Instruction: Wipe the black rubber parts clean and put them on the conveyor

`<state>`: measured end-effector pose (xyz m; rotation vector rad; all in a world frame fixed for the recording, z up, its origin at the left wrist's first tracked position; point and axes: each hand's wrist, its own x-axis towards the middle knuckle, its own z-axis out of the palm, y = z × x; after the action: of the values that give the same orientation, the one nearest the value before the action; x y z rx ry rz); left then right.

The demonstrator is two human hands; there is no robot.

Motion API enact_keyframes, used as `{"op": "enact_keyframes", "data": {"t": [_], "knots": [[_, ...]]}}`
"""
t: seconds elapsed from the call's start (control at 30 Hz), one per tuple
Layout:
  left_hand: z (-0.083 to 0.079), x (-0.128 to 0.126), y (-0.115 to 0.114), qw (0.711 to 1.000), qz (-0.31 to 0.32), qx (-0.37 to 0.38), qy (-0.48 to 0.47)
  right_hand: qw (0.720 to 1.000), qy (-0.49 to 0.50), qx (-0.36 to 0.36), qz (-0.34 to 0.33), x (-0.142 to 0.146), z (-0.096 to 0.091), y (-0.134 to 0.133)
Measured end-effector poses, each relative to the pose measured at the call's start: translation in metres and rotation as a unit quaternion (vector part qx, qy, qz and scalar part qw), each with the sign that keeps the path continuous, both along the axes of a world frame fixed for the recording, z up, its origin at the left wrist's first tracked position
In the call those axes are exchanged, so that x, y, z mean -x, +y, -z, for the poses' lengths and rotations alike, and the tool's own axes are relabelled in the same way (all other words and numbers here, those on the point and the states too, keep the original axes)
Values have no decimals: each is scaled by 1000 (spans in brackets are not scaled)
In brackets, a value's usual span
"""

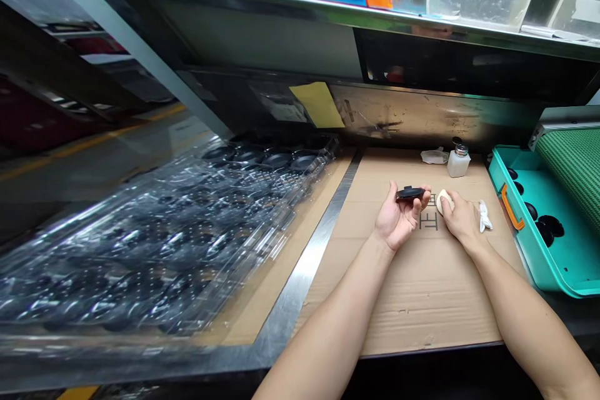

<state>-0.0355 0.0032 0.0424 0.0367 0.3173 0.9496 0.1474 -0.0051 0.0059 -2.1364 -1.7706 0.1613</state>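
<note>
My left hand (398, 219) is closed on a round black plastic part (409, 192), like a small lid with a raised knob, gripped by its edge above the cardboard. Just right of it, my right hand (459, 215) pinches a cream-coloured pad (444, 201), perhaps a sponge; the two hands are apart. A crumpled white cloth or tissue (484, 216) lies on the cardboard (398, 300) beside my right hand. Behind the hands stands a small whitish bottle (458, 161) with a metal top.
On the left, clear plastic trays (154, 231) hold many black round parts. A teal bin (569, 272) with an orange handle (512, 207) holds several black parts (550, 225) at right, near a green conveyor belt (574, 153). A metal shelf edge (328, 9) runs overhead.
</note>
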Motion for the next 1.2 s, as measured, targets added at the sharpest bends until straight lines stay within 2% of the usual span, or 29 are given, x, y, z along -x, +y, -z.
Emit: {"op": "enact_keyframes", "data": {"t": [0.07,0.13,0.23,0.33,0.4,0.47,0.53,0.6,0.67,0.73,0.77,0.83,0.9,0.97,1.03,1.1,1.2], "knots": [[2,-2,0,999,9,-16,35,999,32,-25,-3,-2,1,1],[6,-6,1,993,16,-36,112,993,88,-73,-2,-6,2,3],[15,-14,2,963,8,-76,258,979,157,-133,-3,-10,3,6],[20,-16,4,949,-16,-104,296,981,160,-87,-63,-12,0,7],[21,-14,6,950,-45,-110,289,989,100,-65,-93,-16,-8,5],[21,-10,8,945,-64,-111,300,996,-6,-76,-47,-24,-20,1],[23,-9,9,934,-58,-116,332,992,-97,-69,48,-37,-32,-4],[26,-11,9,916,-44,-136,375,985,-127,2,119,-51,-40,-10],[30,-16,8,895,-40,-163,413,982,-111,90,122,-61,-41,-12],[34,-23,4,884,-38,-188,426,987,-78,112,81,-64,-38,-10],[36,-28,1,885,-33,-198,420,993,-65,84,57,-63,-37,-6],[39,-38,-5,895,-7,-213,392,999,-46,-15,22,-59,-40,9],[39,-46,-11,905,29,-227,360,993,-49,-106,13,-56,-52,32],[37,-50,-15,908,47,-241,340,986,-65,-151,11,-55,-71,61],[34,-49,-16,911,36,-242,332,986,-86,-141,5,-56,-91,89],[31,-45,-14,915,11,-225,334,989,-112,-93,-16,-57,-106,110],[30,-42,-10,920,-5,-200,337,986,-157,-29,-50,-59,-118,125]]}}
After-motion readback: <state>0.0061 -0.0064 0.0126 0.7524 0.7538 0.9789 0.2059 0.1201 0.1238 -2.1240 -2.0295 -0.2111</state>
